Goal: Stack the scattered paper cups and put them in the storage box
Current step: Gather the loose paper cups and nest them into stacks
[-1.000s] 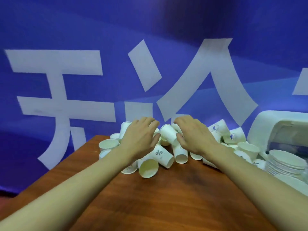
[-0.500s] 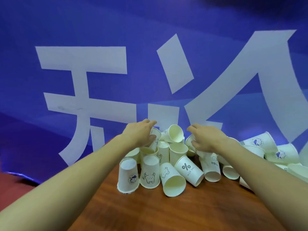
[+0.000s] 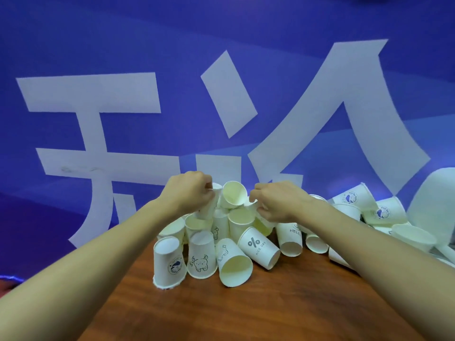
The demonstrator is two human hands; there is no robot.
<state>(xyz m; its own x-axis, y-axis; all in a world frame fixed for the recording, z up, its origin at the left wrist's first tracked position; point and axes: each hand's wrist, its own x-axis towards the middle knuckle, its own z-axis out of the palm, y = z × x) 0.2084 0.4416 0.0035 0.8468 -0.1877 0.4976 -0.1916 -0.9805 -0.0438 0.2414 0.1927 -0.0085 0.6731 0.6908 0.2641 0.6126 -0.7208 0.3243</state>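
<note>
A heap of several white paper cups (image 3: 234,242) lies at the far side of the brown wooden table (image 3: 246,311), some upside down, some on their sides. My left hand (image 3: 188,194) grips a cup (image 3: 211,205) at the top left of the heap, fingers curled round it. My right hand (image 3: 278,203) pinches another cup (image 3: 263,223) at the top right. Between the hands a cup (image 3: 232,198) lies tilted, its mouth facing me. At the far right edge stands the white storage box (image 3: 433,212), only partly in view.
A blue banner (image 3: 221,94) with big white characters hangs right behind the table. More cups (image 3: 384,212) are strewn towards the box on the right. The table's left edge (image 3: 118,281) runs diagonally, with red floor (image 3: 9,284) beyond it.
The view has closed in on the heap and swung left. Both hands, open over the cups before, have curled and now each takes hold of a cup at the top.
</note>
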